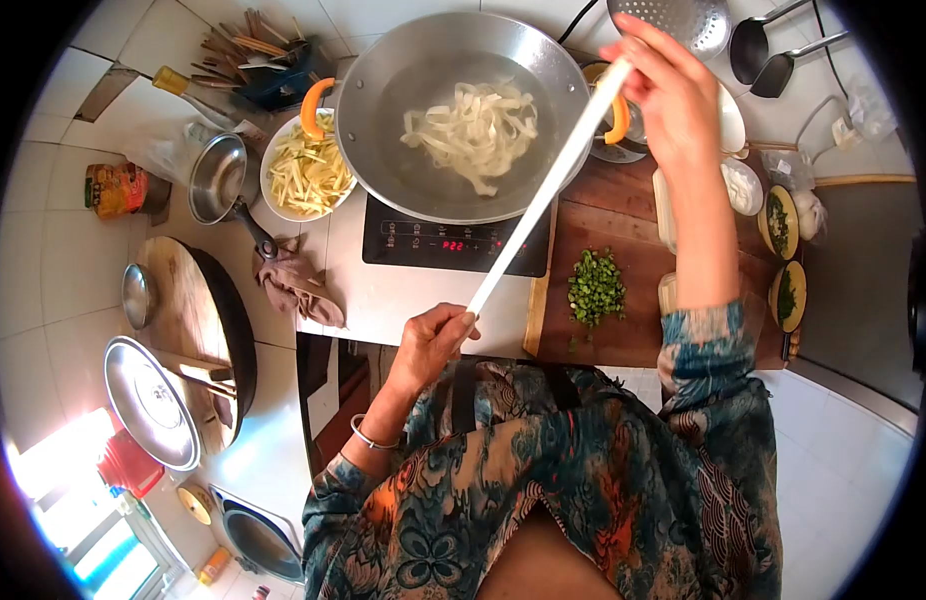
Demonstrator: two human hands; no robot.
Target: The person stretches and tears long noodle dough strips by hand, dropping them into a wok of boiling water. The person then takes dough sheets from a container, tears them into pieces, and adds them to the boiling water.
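Note:
A long white dough strip (546, 190) is stretched taut on a diagonal between my two hands. My left hand (433, 345) pinches its lower end in front of the cooker. My right hand (671, 90) is raised at the upper right and grips the other end, close to the wok's right handle. Behind the strip, the large metal wok (383, 180) with orange handles holds water and a clump of wide pale noodles (478, 130). It sits on a black induction cooker (408, 240) whose red display is lit.
Chopped green onion (596, 287) lies on the wooden board (633, 225) at the right. Potato-like strips fill a white bowl (308, 165) left of the wok. A saucepan (219, 180), a brown cloth (298, 280) and a round lid (153, 403) are farther left.

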